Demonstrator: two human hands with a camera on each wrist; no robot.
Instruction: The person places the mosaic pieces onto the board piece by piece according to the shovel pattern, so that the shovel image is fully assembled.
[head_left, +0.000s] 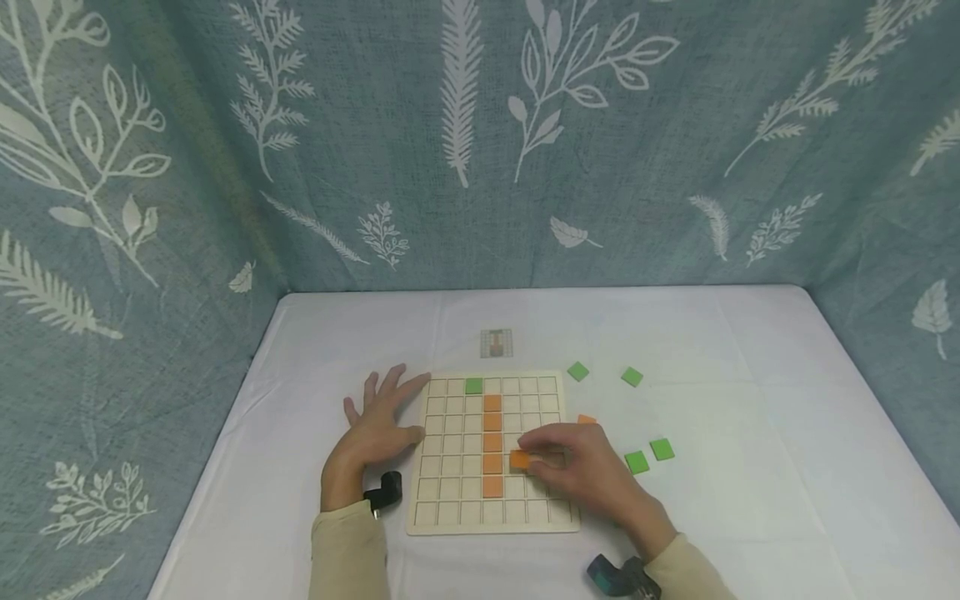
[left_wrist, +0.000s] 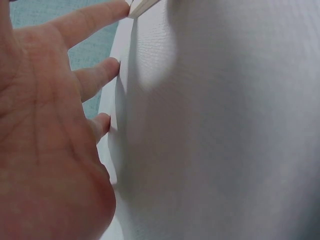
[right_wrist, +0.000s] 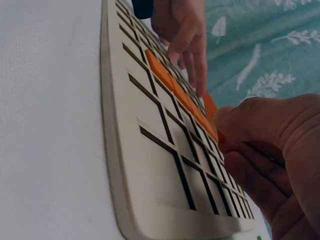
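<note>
A pale wooden grid board [head_left: 491,527] lies on the white table. Orange square tiles [head_left: 492,442] fill a vertical run of its cells, and one green tile [head_left: 474,386] sits in the top row, left of that run. Between thumb and fingertips my right hand [head_left: 588,467] pinches another orange tile [head_left: 519,460], held over the board just right of the run. My left hand [head_left: 378,429] has its fingers spread, with thumb and index fingertip at the board's left edge. In the left wrist view, a fingertip meets the board's corner [left_wrist: 142,7].
Several loose green tiles [head_left: 637,462] are scattered right of the board. One more orange tile [head_left: 587,418] shows partly behind my right hand. Beyond the board's far edge lies a small gridded card [head_left: 496,342]. A blue leaf-patterned curtain [head_left: 480,225] hangs behind the table.
</note>
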